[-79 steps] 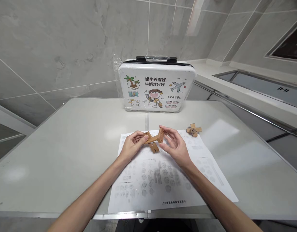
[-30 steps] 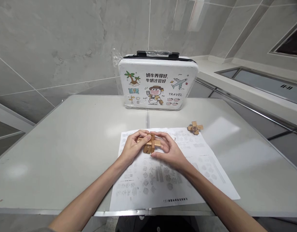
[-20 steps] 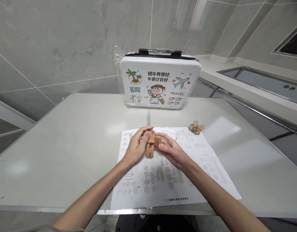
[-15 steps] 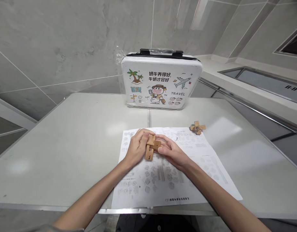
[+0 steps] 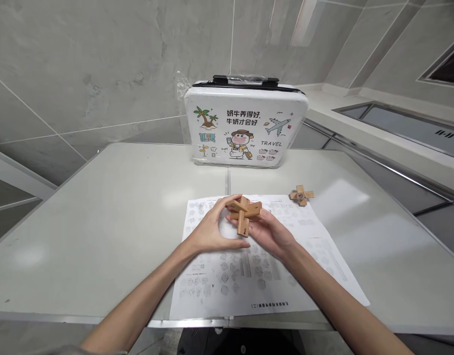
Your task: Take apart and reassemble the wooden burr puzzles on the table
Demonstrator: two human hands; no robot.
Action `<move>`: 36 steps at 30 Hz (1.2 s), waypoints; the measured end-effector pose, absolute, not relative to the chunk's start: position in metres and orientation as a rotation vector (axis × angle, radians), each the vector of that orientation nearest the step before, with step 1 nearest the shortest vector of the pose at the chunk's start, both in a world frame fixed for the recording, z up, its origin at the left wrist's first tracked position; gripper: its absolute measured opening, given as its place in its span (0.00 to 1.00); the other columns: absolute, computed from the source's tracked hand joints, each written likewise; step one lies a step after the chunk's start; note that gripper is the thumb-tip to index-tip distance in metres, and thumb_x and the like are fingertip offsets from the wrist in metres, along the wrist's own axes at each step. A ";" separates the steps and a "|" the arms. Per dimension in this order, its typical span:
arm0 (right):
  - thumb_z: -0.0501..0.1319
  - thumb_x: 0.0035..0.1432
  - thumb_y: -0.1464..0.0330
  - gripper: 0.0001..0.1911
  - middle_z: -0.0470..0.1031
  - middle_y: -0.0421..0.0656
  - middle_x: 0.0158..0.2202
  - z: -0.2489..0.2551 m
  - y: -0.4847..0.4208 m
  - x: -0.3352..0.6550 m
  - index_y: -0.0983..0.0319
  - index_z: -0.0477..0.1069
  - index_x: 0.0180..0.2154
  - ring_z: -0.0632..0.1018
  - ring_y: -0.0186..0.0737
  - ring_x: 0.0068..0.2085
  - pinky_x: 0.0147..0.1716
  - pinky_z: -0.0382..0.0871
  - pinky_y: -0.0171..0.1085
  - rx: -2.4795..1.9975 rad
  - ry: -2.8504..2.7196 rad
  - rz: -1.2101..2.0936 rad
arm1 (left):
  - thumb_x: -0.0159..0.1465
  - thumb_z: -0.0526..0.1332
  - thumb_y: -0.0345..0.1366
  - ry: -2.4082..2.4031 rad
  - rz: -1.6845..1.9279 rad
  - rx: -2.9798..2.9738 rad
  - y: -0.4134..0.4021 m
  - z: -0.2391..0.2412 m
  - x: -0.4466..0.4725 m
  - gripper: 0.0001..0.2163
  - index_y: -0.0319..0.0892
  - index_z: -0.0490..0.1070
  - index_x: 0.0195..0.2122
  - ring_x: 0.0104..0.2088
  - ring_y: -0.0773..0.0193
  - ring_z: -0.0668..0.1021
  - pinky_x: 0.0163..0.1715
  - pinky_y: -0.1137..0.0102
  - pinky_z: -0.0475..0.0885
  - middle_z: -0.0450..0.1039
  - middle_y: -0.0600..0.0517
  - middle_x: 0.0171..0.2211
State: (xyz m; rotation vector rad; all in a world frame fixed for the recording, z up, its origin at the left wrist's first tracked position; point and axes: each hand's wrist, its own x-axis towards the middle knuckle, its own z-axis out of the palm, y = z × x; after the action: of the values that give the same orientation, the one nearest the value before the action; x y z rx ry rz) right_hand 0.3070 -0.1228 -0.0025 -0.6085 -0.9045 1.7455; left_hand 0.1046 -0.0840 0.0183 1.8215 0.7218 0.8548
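A wooden interlocking burr puzzle [image 5: 243, 215], its notched sticks crossing and marked in black, is held between my two hands above the printed sheet. My left hand [image 5: 208, 228] has its fingers against the puzzle's upper left side, while its thumb stretches out below the lowest stick. From the right and underneath, my right hand [image 5: 274, 232] grips the puzzle, thumb at the right-hand stick. Some of its fingers are hidden behind the wood. A second wooden burr puzzle [image 5: 301, 195], cross-shaped with a black mark, rests at the sheet's upper right edge.
Beneath my hands lies a white paper sheet [image 5: 286, 291] printed with small puzzle diagrams. At the back of the pale folding table [image 5: 101, 217] stands a white cartoon case [image 5: 219, 106] wrapped in clear plastic. A grey tiled wall [image 5: 119, 64] rises behind it.
The held puzzle has turned and shifted slightly up and right, showing more crossing sticks. My left thumb has swung away from it to below. The second puzzle has stayed in place.
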 end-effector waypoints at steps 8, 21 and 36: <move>0.71 0.61 0.55 0.28 0.78 0.51 0.61 -0.003 -0.124 0.309 0.57 0.75 0.59 0.79 0.61 0.61 0.65 0.67 0.63 -0.528 -0.916 1.812 | 0.48 0.82 0.39 0.747 0.838 1.786 -0.086 0.022 0.108 0.44 0.50 0.68 0.67 0.66 0.39 0.72 0.65 0.49 0.69 0.71 0.41 0.65; 0.61 0.71 0.47 0.26 0.78 0.52 0.61 0.000 -0.124 0.306 0.57 0.76 0.59 0.81 0.55 0.58 0.62 0.72 0.57 -0.564 -0.943 1.824 | 0.50 0.81 0.42 0.710 0.928 1.674 -0.074 0.011 0.105 0.42 0.48 0.69 0.66 0.64 0.41 0.73 0.67 0.50 0.65 0.73 0.40 0.63; 0.67 0.68 0.58 0.13 0.68 0.36 0.23 -0.002 -0.122 0.310 0.60 0.77 0.36 0.65 0.33 0.22 0.21 0.62 0.32 -0.689 -0.836 1.889 | 0.61 0.67 0.64 0.433 0.654 1.456 -0.070 0.013 0.103 0.35 0.45 0.78 0.62 0.71 0.34 0.66 0.69 0.45 0.62 0.67 0.39 0.70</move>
State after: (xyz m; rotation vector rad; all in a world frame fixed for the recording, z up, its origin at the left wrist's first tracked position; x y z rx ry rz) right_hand 0.3097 -0.1224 -0.0024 -0.6887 -0.8357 1.8888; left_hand 0.1033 -0.0697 0.0129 1.4560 0.4328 0.6543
